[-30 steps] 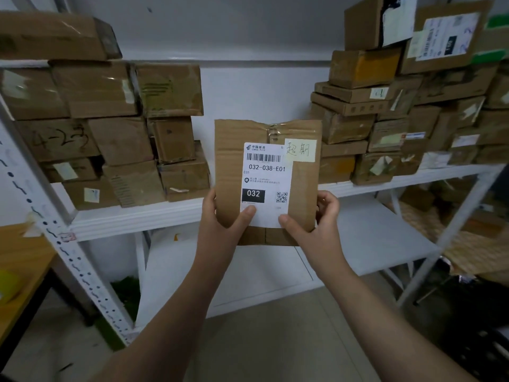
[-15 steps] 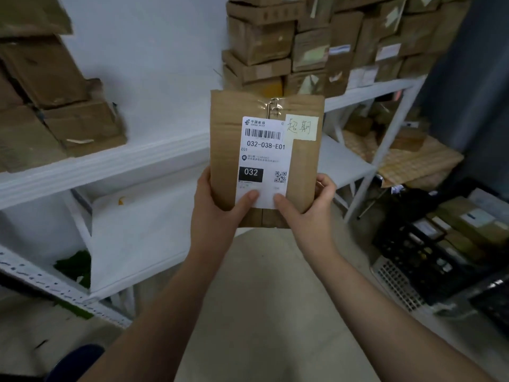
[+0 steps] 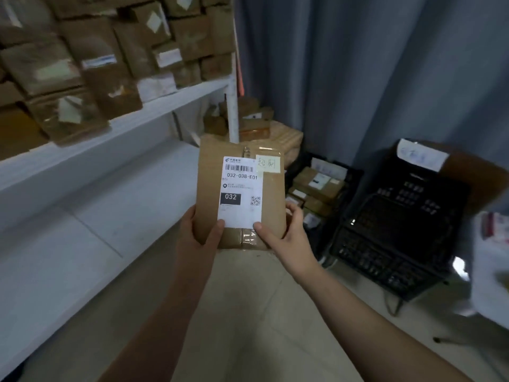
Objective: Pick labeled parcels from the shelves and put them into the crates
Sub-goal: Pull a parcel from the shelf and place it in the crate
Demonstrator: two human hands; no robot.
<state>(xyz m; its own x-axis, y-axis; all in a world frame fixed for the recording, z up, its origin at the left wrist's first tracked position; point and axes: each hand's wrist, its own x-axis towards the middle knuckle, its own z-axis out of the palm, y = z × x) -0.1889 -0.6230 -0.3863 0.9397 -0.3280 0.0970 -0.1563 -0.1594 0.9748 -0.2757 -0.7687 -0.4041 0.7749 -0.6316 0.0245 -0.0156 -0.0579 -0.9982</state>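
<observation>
- The left hand [image 3: 198, 230] grips the lower left corner of a flat cardboard parcel [image 3: 271, 205]: the thumb presses on the front and the fingers are curled out of sight behind it.
- The right hand [image 3: 286, 232] holds the lower right corner the same way, with its thumb tip on the bottom edge of the white shipping label [image 3: 239, 186].
- The parcel is held upright in the air between both hands, in front of the person and above the pale floor [image 3: 248, 312], touching neither shelf nor crate.
- The label carries a barcode, the code 032-038-E01, a dark block reading 032 and a small QR code. A yellow note [image 3: 268, 163] with handwriting is stuck at the parcel's top right.
- To the left runs a white shelf [image 3: 165, 106] whose upper board is stacked with brown boxes [image 3: 96, 64], blurred in this view.
- More boxes [image 3: 248, 122] lie heaped behind the shelf post [image 3: 232, 106].
- To the right, on the floor, a black crate [image 3: 355, 175] holds several labeled parcels [image 3: 316, 186].
- Just beside it stands a second black latticed crate [image 3: 391, 244], with a white sheet [image 3: 421, 155] at its back rim.
- A grey curtain [image 3: 358, 78] hangs behind both crates.
</observation>
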